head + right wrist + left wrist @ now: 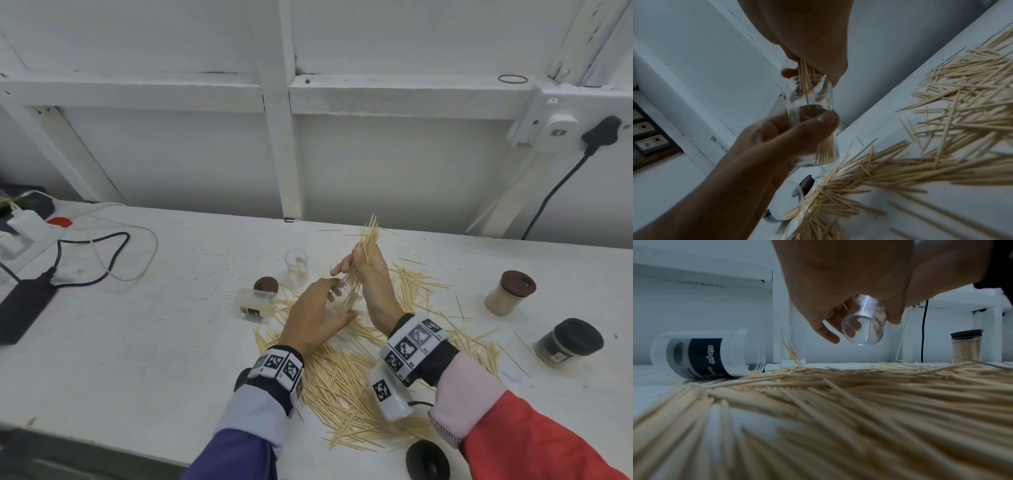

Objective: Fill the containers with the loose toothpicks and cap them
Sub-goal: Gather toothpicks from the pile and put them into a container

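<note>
From the head view, the left hand (317,317) is curling its fingers round a clear jar (346,301), holding it tilted above the table (171,308). The right hand (371,274) is gripping a bundle of toothpicks (364,253) in a closed fist, the lower tips going into the jar's mouth. Loose toothpicks (346,387) are lying spread across the table under and around both wrists. Beyond the left hand a labelled container (253,303) is lying on its side, a brown lid (266,284) just behind it, and an upright clear jar (296,267) is standing further back. To the right, well apart, a brown-capped jar (509,293) and a black-capped jar (568,342) are standing filled. A black lid (427,460) is lying near the table's front edge. Cables and a power strip (27,233) are sitting at far left.

From the left wrist view, the fingers (828,334) are wrapping the clear jar (862,331), its base facing the camera. The loose toothpicks (838,402) are filling the foreground; the toppled container (709,353) is lying at left.

From the right wrist view, the toothpicks (805,78) are hanging from the fist into the jar (809,113), which the left hand's thumb (818,123) is pressing.
</note>
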